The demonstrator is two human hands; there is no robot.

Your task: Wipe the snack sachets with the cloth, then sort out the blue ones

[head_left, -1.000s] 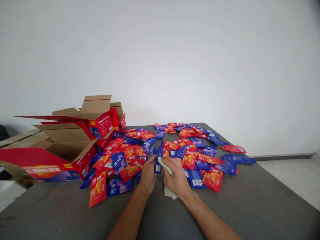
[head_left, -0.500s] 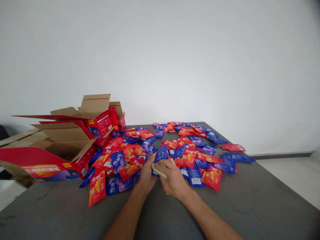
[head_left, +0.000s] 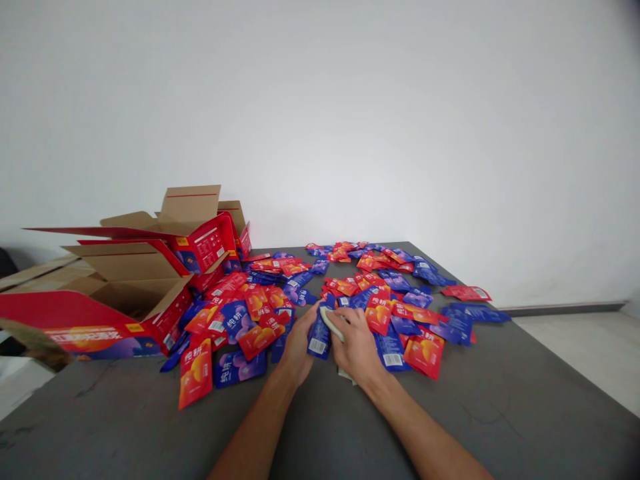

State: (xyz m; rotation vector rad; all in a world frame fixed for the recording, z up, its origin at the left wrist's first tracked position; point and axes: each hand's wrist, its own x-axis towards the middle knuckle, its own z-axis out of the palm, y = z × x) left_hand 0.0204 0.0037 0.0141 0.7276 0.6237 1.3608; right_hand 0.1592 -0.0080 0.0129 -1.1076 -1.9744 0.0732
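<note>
Blue pouch (head_left: pixel 319 340) gripped in left hand (head_left: pixel 299 345), right hand (head_left: pixel 357 343) alongside, clutching pale cloth (head_left: pixel 333 325)

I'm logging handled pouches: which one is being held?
The blue pouch with its barcode showing, in the left hand, partly covered by the pale cloth in the right hand. The other pouches lie on the dark table.

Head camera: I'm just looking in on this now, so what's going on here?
A person's left hand holds a blue pouch, its barcode label facing the camera. The right hand holds a pale cloth at the pouch's upper part, apparently against it. Around and beyond the hands, more red and blue pouches lie loosely spread over the dark table. Printed red boxes stand at the left, with their flaps open.
</note>
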